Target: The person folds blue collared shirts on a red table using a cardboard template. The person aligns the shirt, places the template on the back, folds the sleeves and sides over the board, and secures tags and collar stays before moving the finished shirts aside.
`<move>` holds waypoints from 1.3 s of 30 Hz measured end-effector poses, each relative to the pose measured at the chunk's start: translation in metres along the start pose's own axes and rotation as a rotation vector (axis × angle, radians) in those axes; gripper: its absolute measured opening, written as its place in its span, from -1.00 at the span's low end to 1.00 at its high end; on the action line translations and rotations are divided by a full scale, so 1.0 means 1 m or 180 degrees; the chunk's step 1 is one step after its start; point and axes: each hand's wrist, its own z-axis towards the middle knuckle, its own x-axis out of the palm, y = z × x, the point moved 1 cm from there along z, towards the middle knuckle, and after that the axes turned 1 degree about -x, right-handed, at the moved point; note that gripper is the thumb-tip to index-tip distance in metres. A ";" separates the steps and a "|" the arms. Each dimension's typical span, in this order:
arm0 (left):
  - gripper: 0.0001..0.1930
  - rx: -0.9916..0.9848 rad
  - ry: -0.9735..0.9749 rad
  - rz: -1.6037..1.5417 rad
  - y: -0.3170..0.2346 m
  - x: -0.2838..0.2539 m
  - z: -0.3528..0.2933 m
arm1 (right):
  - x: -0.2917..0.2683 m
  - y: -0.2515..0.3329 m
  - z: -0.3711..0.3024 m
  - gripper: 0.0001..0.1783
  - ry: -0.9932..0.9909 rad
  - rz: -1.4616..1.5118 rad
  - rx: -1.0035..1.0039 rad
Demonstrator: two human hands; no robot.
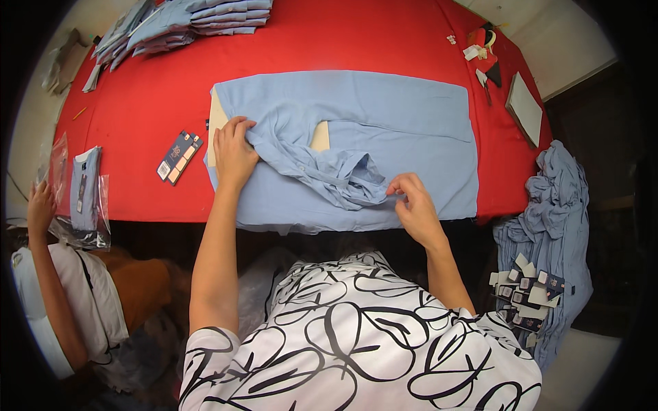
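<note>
A light blue shirt (404,103) lies spread over a cream board (321,135), part of which shows through a gap in the cloth. One sleeve (305,164) runs bunched and diagonal across the shirt, its cuff end nearest my right side. With thumb and fingers closed, my left hand (235,154) grips the sleeve's upper part at the shirt's left edge. My right hand (415,205) has its fingers curled together at the cuff end, pinching the fabric. The shirt's lower edge hangs slightly over the table's near edge.
Dark hang tags (179,157) lie left on the red table cloth (144,123). Folded blue shirts (199,24) are stacked at the far left. A co-worker's hand (41,205) is beside a bagged shirt (85,192). Scissors (485,82), a white pad (524,109) and draped shirts (548,212) are at right.
</note>
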 end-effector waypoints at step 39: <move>-0.60 -0.0185 0.1591 -0.0527 0.027 -0.038 0.039 | 0.174 -0.029 -0.012 -0.57 0.3811 0.2079 0.0269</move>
